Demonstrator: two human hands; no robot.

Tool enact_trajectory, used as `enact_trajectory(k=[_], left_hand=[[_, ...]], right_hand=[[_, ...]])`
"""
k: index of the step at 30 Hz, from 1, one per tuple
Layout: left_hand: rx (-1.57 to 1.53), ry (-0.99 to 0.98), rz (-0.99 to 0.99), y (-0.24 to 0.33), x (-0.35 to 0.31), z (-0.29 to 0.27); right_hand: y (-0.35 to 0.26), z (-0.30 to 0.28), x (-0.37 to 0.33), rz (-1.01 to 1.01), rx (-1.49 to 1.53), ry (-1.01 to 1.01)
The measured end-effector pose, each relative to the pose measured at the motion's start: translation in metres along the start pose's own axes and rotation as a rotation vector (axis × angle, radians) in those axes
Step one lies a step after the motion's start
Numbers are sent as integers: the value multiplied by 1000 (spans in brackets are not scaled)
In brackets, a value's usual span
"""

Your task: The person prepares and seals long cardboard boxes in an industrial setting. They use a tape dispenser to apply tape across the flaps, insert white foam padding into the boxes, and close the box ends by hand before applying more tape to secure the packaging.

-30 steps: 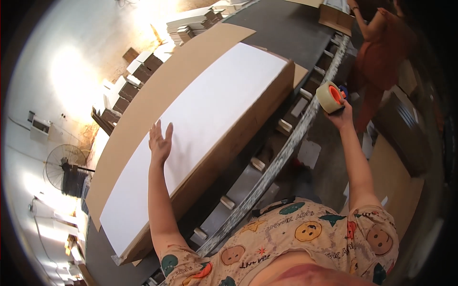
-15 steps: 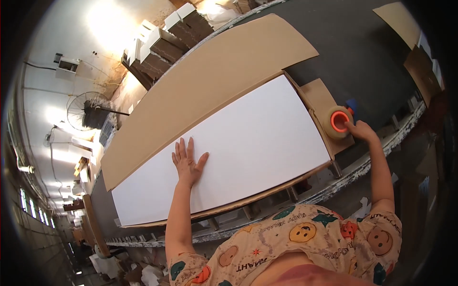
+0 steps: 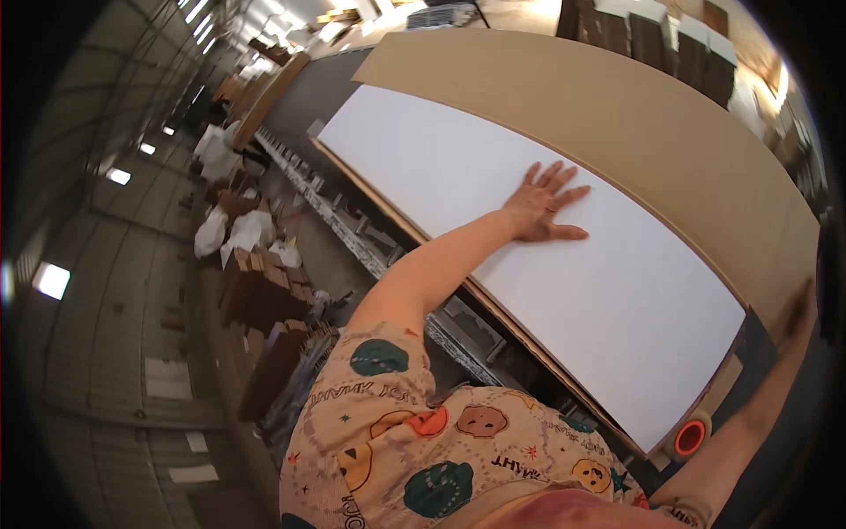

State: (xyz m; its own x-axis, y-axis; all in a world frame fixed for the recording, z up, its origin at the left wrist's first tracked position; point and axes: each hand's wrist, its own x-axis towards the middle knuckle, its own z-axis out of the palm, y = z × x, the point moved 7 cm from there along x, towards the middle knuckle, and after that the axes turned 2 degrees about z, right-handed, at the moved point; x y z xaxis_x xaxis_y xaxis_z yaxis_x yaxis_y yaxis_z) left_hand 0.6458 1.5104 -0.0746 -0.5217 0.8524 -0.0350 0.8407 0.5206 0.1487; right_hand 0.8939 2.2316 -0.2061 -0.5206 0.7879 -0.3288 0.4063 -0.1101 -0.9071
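Observation:
My left hand [image 3: 548,207] lies flat on a long white sheet or board [image 3: 493,176], fingers spread. The white piece fills an open cardboard box [image 3: 582,388], whose wide brown flap [image 3: 634,132] stretches out along the far side. At the far right my right hand [image 3: 798,310] is at the outer part of this flap; it is dark and blurred, so its fingers cannot be made out. Beside the box's right end is a roll of tape [image 3: 690,436] with an orange-red core, with neither hand on it.
A dark conveyor belt [image 3: 304,97] runs under the box, with a worn metal rail [image 3: 335,212] along its near side. Stacked cardboard [image 3: 269,286] and white bags [image 3: 249,231] are on the floor at left. More carton stacks [image 3: 652,35] stand beyond the belt.
My right hand has left the tape and moved to the flap's outer part. My left hand stays spread on the white piece. The view has swung to the left.

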Motion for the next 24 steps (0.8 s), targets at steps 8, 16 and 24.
enact_trajectory(k=[8,16,24], left_hand=[[-74,413,57,-37,-43,-1],[-88,346,36,-121,-173,-50],[121,280,122,-240,-238,-67]], right_hand=[[-2,-47,-187,-651,164,343],[31,80,-492,-593,-737,412],[-89,397,-619,-881,-1090,-285]])
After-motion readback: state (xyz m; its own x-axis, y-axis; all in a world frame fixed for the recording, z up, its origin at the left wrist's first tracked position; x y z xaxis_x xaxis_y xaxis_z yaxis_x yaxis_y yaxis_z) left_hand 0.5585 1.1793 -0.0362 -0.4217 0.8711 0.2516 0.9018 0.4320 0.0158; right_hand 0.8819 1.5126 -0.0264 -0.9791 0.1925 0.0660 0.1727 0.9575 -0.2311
